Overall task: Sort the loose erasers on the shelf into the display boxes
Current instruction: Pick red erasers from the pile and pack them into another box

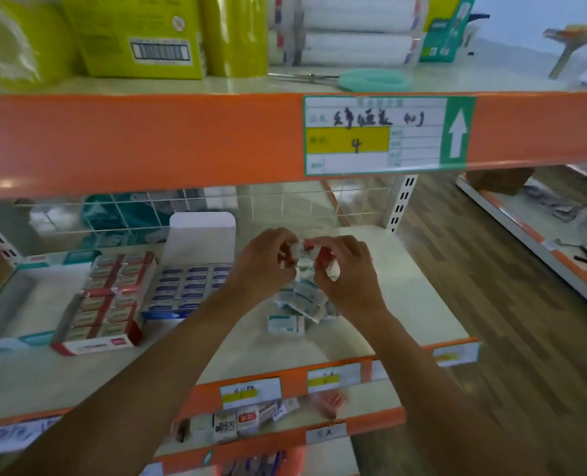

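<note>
Standing by the rack, I see both hands raised close together, just above a heap of small loose erasers in white-and-teal sleeves (pixel 302 300) on the cream shelf board (pixel 408 297). The left hand (pixel 268 261) and the right hand (pixel 345 271) have their fingers curled and are pinching a few little red-and-white wrapped erasers (pixel 307 249) between the fingertips. The blur hides how many, and which hand has which. One teal-sleeved eraser (pixel 286 325) lies apart at the heap's near edge.

To the left stand a red cardboard display box (pixel 106 305) packed in rows and, just beside it, a blue cardboard display box (pixel 189 286) with its white lid flap up.

The step looks like separating the red ones from the rest. I would square them up label-side up in one hand, then carry them across to the red box and press them into an open row, rather than dropping them loose on top.
</note>
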`<act>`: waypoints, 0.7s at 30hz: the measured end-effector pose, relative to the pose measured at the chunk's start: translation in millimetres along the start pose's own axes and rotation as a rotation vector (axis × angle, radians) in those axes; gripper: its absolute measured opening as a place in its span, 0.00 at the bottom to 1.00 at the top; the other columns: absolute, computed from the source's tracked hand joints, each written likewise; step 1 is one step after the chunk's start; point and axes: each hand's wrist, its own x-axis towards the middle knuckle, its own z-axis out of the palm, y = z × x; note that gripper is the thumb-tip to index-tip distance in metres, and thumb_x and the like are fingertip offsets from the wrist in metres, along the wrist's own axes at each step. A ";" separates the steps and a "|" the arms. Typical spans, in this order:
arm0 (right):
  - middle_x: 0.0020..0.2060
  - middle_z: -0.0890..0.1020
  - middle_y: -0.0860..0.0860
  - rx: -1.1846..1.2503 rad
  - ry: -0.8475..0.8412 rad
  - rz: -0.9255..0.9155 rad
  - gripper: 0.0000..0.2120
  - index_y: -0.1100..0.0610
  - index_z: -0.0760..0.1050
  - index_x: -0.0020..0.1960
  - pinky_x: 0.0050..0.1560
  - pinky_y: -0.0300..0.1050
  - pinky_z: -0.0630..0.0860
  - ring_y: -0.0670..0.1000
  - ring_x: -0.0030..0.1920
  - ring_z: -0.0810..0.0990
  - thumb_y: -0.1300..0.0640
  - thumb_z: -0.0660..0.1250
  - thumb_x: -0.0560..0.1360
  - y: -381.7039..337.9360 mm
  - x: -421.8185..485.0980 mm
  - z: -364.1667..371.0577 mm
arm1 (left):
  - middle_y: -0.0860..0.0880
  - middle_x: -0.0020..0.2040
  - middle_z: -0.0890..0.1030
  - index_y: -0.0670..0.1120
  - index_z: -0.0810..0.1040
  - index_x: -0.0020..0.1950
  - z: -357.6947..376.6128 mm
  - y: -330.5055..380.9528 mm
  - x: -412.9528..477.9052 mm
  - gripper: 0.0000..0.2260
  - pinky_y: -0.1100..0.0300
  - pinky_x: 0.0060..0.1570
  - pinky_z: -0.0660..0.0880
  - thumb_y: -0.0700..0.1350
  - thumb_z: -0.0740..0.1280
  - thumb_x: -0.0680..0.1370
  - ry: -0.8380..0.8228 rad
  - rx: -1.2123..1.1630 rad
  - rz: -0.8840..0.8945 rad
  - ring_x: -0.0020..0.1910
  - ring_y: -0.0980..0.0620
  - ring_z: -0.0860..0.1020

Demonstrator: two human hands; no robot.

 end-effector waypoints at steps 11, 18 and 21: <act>0.47 0.73 0.52 0.266 -0.017 -0.043 0.18 0.60 0.73 0.54 0.47 0.37 0.75 0.46 0.45 0.73 0.69 0.69 0.67 -66.2 2.3 29.6 | 0.49 0.46 0.75 0.48 0.69 0.47 -52.8 -43.3 -34.9 0.16 0.64 0.35 0.68 0.32 0.68 0.67 0.031 -0.045 -0.131 0.43 0.50 0.73; 0.55 0.70 0.57 0.177 -0.088 -0.031 0.25 0.60 0.73 0.63 0.50 0.27 0.66 0.47 0.51 0.71 0.71 0.68 0.67 -97.3 5.5 50.3 | 0.50 0.50 0.74 0.48 0.70 0.50 -76.3 -66.3 -48.4 0.12 0.60 0.48 0.75 0.35 0.69 0.73 0.041 0.050 -0.208 0.49 0.52 0.74; 0.54 0.69 0.57 0.139 -0.112 -0.040 0.24 0.61 0.75 0.62 0.50 0.24 0.64 0.45 0.51 0.69 0.71 0.69 0.67 -109.7 6.6 58.5 | 0.49 0.53 0.77 0.48 0.73 0.51 -85.6 -78.9 -55.3 0.10 0.56 0.52 0.77 0.37 0.69 0.74 0.038 0.060 -0.228 0.49 0.53 0.74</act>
